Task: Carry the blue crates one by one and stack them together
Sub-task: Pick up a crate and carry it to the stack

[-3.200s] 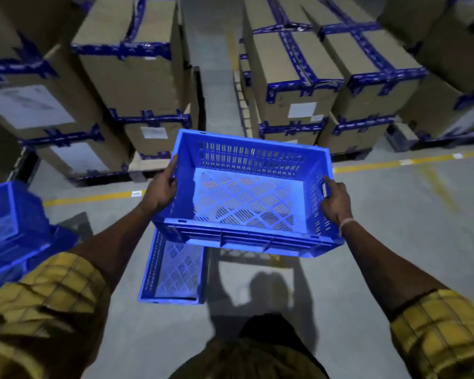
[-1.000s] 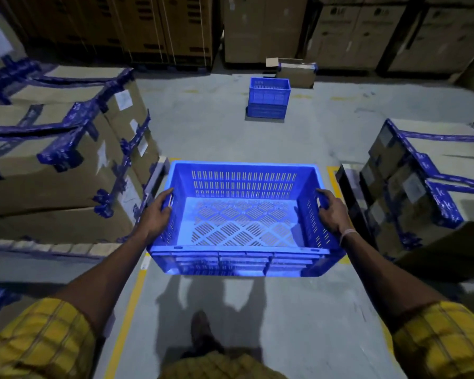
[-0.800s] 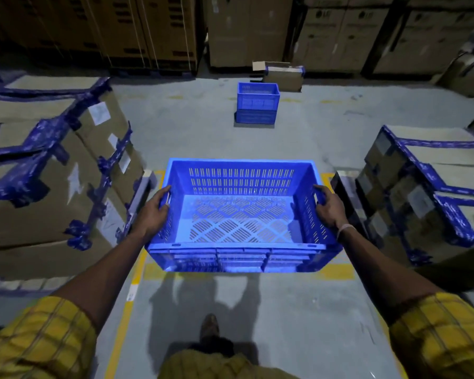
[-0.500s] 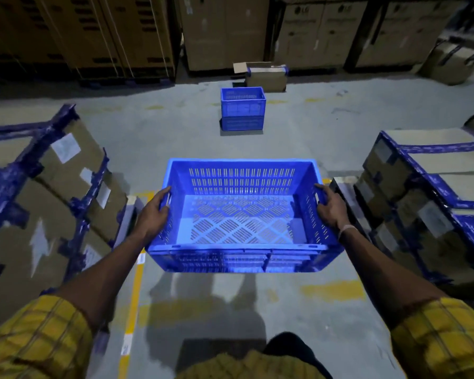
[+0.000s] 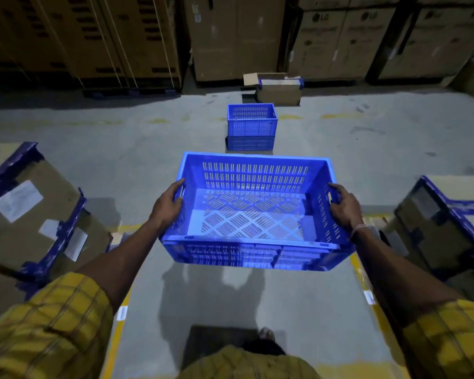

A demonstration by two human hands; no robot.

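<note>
- The blue crate (image 5: 253, 212) I am carrying is empty, held level in the air in front of my body, above the grey floor (image 5: 148, 149) and clear of it; its shadow falls on the concrete below.
- My left hand (image 5: 168, 207) grips the crate's left short wall, the fingers curled over the rim at the handle slot and the thumb along the outside.
- My right hand (image 5: 344, 207) grips the right short wall the same way, fingers hooked into the handle opening. Both hands are closed on the crate; neither is free.
- Straight ahead, well apart from the held crate, stands the stack of blue crates (image 5: 251, 127) on the floor, near the far side of the open floor. It looks like two crates, one on the other, though I cannot count them with certainty from here.
- Just behind the stack lies an open cardboard box (image 5: 278, 90), and behind that a wall of tall cartons (image 5: 230, 36).
- Cartons strapped with blue tape flank me on the left (image 5: 30, 214) and on the right (image 5: 446, 220), and yellow lines (image 5: 112, 343) mark the floor.
- My judgement: some crates are already stacked, this one is in transit, and it still has to cross the open floor and be set squarely on top. Whether more crates remain behind me, I cannot tell.
</note>
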